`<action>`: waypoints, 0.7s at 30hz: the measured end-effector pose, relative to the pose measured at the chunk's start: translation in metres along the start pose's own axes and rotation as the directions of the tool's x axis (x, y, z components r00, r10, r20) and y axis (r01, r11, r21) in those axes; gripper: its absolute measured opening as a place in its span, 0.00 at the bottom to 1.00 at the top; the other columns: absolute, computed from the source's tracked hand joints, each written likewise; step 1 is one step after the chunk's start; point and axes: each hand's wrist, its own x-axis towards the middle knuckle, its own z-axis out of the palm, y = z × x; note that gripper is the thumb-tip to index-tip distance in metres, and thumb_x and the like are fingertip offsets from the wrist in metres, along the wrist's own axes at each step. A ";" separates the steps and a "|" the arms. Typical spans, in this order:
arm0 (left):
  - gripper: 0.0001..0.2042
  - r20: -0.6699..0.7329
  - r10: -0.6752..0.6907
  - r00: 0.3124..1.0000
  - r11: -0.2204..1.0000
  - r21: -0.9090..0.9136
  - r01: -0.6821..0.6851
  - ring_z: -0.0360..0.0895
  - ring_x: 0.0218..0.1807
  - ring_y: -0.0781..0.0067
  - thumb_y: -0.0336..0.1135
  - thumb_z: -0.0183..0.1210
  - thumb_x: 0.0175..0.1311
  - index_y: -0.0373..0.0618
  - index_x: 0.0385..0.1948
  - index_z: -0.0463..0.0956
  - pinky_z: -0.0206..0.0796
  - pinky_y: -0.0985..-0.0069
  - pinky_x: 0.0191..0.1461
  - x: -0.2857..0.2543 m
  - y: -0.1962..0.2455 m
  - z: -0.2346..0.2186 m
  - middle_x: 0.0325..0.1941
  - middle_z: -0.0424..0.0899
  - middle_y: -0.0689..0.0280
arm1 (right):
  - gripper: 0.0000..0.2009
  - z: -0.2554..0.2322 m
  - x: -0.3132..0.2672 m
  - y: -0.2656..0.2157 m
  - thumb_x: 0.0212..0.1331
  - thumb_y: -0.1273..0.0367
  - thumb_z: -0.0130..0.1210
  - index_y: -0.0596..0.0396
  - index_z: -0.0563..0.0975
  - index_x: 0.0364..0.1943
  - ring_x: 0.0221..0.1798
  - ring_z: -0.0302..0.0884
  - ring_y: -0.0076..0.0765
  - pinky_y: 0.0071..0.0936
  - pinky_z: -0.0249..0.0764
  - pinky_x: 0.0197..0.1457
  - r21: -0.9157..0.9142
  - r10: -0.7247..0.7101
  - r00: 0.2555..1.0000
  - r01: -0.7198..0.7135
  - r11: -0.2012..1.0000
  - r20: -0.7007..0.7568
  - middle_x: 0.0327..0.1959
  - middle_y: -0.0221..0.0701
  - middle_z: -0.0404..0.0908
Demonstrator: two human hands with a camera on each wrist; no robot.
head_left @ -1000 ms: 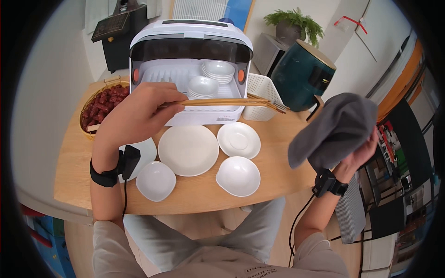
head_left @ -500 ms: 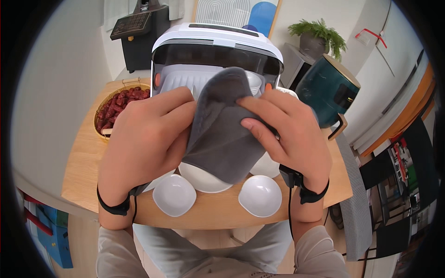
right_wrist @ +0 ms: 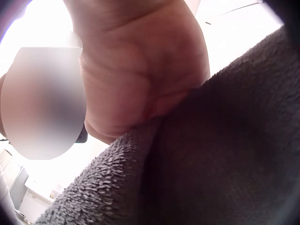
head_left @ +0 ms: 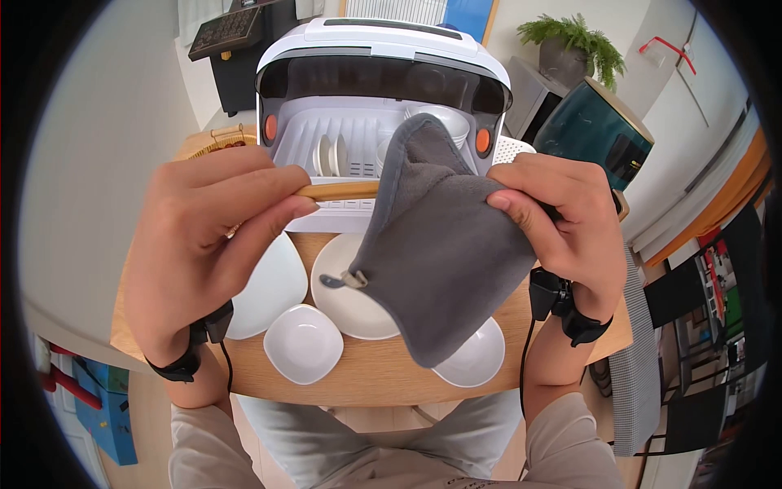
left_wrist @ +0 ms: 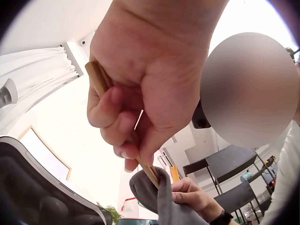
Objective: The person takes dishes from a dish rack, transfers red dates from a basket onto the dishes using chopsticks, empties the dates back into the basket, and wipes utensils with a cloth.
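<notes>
Level above the plates, my left hand (head_left: 216,224) grips a bundle of wooden chopsticks (head_left: 346,191) near one end. Their butt ends (left_wrist: 97,79) stick out by the palm in the left wrist view. My right hand (head_left: 570,216) pinches a grey cloth (head_left: 456,253) between thumb and fingers. The cloth is folded over the far part of the chopsticks and hides their tips; its lower corner hangs over the dishes, with a small loop at its left edge. In the right wrist view, fluffy cloth (right_wrist: 225,150) covers most of what lies below the palm.
A white dish cabinet (head_left: 391,33) stands at the back with stacked bowls (head_left: 436,122) and small plates (head_left: 330,155) inside. On the table are a large plate (head_left: 334,301), a squarish plate (head_left: 273,281) and bowls (head_left: 303,344). A green air fryer (head_left: 599,134) stands right.
My right hand has brought the cloth in from the right onto the chopsticks. Since half a second ago, the hands have drawn apart, baring the chopsticks' near part.
</notes>
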 end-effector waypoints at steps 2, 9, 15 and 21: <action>0.05 -0.008 -0.005 1.000 1.000 0.003 0.005 0.74 0.25 0.63 0.20 0.60 0.56 0.30 0.33 0.78 0.63 0.73 0.29 0.000 0.001 0.004 0.25 0.76 0.57 | 0.03 0.000 -0.001 0.002 0.54 0.74 0.59 0.58 0.79 0.31 0.24 0.72 0.47 0.34 0.69 0.28 -0.021 0.024 0.999 -0.023 1.000 0.029 0.22 0.37 0.74; 0.08 -0.003 0.045 0.999 0.990 0.131 -0.045 0.72 0.26 0.56 0.20 0.59 0.48 0.37 0.32 0.74 0.64 0.64 0.27 0.004 0.011 0.033 0.26 0.70 0.60 | 0.07 0.032 0.005 -0.005 0.55 0.70 0.60 0.59 0.78 0.33 0.28 0.75 0.47 0.36 0.71 0.31 -0.042 -0.070 0.997 0.071 0.997 0.013 0.25 0.38 0.76; 0.08 -0.048 0.082 0.995 0.989 0.129 -0.076 0.72 0.32 0.55 0.22 0.60 0.47 0.37 0.30 0.74 0.66 0.64 0.33 0.009 0.006 0.038 0.29 0.71 0.59 | 0.07 0.041 0.009 -0.010 0.54 0.74 0.60 0.60 0.77 0.36 0.28 0.73 0.48 0.38 0.69 0.31 -0.073 -0.098 0.995 0.097 0.993 -0.002 0.26 0.38 0.74; 0.04 -0.103 0.098 0.990 0.980 0.185 -0.077 0.72 0.32 0.56 0.22 0.61 0.49 0.36 0.26 0.76 0.68 0.64 0.37 0.008 0.002 0.033 0.28 0.71 0.60 | 0.06 0.030 0.004 -0.004 0.53 0.73 0.60 0.58 0.77 0.34 0.30 0.75 0.50 0.41 0.71 0.32 -0.138 -0.053 0.998 0.047 0.989 -0.041 0.26 0.38 0.76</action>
